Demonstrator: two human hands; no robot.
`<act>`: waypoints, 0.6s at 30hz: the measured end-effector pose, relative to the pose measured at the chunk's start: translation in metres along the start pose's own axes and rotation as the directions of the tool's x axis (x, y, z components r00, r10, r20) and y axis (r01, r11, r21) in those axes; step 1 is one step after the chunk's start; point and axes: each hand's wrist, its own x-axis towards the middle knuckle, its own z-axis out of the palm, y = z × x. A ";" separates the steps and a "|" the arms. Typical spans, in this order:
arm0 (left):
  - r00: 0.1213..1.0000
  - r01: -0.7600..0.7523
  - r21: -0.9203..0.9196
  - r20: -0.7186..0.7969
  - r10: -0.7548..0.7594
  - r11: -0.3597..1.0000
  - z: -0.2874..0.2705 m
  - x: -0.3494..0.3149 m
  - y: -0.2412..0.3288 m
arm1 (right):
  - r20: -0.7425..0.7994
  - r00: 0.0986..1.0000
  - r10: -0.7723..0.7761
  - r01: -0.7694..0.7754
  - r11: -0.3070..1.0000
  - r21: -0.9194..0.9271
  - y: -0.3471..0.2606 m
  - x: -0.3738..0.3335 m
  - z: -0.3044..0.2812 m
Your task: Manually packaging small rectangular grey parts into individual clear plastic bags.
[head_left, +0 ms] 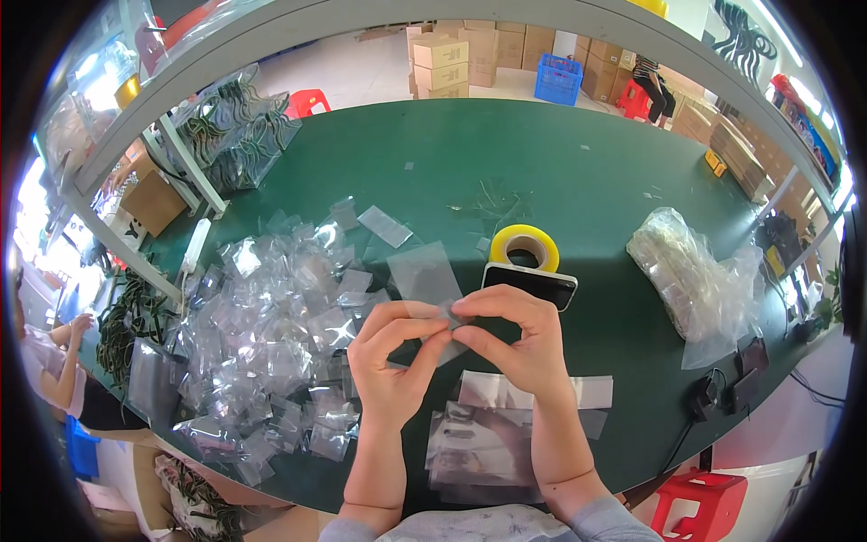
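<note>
We had a clear film (pixel 451 350) pinched right where the fingertips of our left hand (pixel 395 361) and right hand (pixel 524 341) nearly met, thumb against fingers on both. It was over the green table (pixel 623 181), right of the packet pile (pixel 271 321) and nearer us than the phone (pixel 540 286). It looked thin and see-through (honestly, we could barely make out its edges).

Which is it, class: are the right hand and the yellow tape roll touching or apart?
Apart: in the head view, a strip of the phone shows between the right hand and the yellow tape roll.
</note>
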 end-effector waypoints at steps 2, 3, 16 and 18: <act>0.999 0.040 -0.023 -0.001 -0.040 0.999 0.001 0.001 0.002 | -0.011 0.999 0.044 -0.043 0.996 0.084 0.005 -0.002 -0.001; 0.997 0.078 -0.044 -0.005 -0.078 0.996 0.002 0.001 0.002 | -0.012 0.999 0.046 -0.045 0.995 0.085 0.003 -0.002 -0.001; 0.998 0.031 0.178 0.042 -0.039 0.984 -0.013 0.001 0.002 | 0.049 0.979 -0.199 0.205 0.943 -0.261 0.006 -0.002 -0.003; 0.996 0.081 0.228 0.009 -0.085 0.970 -0.020 0.001 0.002 | 0.087 0.980 -0.181 0.197 0.951 -0.240 0.002 -0.002 -0.004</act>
